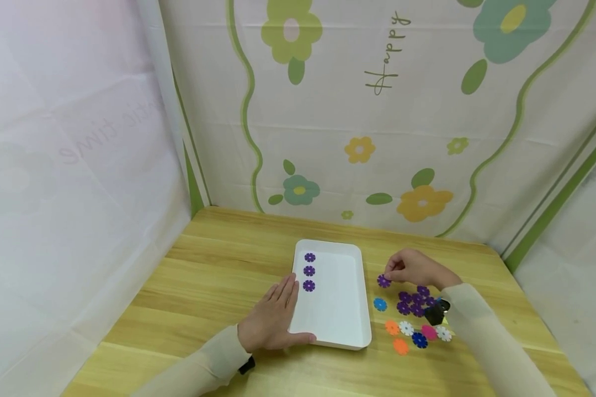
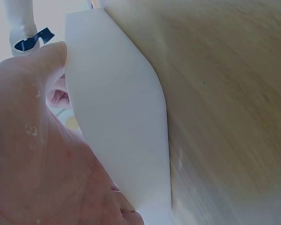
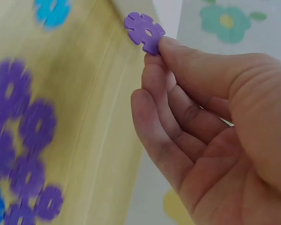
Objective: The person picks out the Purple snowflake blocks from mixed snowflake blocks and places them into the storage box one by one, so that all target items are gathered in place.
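Between thumb and forefinger, my right hand (image 1: 413,267) pinches a purple snowflake disc (image 3: 143,32), a flat notched round with a hole in its middle. In the head view it is held beside the right wall of the white tray (image 1: 335,331). My left hand (image 1: 272,318) rests on the tray's near-left corner, its fingers straight along the left side and the thumb along the near rim. Inside the tray, three purple snowflake discs (image 1: 309,271) lie in a column by the left wall. More purple discs (image 1: 417,299) lie in a heap under the right wrist.
On the wooden table (image 1: 213,270), right of the tray, lie a light blue disc (image 1: 379,304), orange discs (image 1: 400,346), a dark blue disc (image 1: 419,339), a pink disc (image 1: 429,331) and white discs (image 1: 406,328). A flower-printed cloth (image 1: 328,116) hangs behind the table.
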`<state>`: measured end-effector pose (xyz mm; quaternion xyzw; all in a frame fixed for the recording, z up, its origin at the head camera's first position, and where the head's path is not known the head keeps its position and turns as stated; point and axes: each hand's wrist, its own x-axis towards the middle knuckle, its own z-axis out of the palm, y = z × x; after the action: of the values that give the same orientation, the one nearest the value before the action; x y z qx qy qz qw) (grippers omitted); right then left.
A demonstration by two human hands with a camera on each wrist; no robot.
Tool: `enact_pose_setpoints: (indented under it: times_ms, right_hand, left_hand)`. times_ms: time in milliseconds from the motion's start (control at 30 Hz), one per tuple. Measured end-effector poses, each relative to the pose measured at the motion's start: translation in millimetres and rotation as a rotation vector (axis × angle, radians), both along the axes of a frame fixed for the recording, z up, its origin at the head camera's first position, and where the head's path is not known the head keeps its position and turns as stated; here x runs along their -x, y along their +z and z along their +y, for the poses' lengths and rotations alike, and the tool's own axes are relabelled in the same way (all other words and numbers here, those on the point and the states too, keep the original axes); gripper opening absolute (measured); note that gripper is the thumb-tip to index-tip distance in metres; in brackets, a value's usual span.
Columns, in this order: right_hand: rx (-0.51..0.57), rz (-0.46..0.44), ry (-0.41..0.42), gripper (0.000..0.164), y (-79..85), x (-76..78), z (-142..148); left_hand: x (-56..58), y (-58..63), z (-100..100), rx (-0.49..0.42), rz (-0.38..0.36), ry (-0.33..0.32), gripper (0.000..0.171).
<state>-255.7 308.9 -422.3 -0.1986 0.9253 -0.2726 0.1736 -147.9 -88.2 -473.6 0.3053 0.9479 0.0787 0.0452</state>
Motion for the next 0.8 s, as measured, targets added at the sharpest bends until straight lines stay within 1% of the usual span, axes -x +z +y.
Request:
enact_pose_setpoints:
  times_ms: [167, 300, 567, 800]
  right_hand:
    - [0.040, -0.033, 0.085, 0.013, 5.5, 0.3, -31.8]
    - [0.052, -0.055, 0.139, 0.013, 3.1, 0.2, -59.5]
    - [0.044, -0.079, 0.206, 0.013, -14.0, -0.9, -110.5]
    - [0.032, -0.063, 0.202, 0.014, -29.0, 1.2, -142.9]
  left_hand:
    - [0.5, -0.5, 0.1, 0.008, 0.007, 0.000, 0.120]
    - [0.8, -2.0, 0.5, 0.016, 0.008, 0.006, 0.120]
    - [0.0, -0.1, 2.2, 0.023, -0.020, 0.027, 0.121]
    - [-0.2, 0.3, 1.8, 0.019, -0.008, 0.026, 0.120]
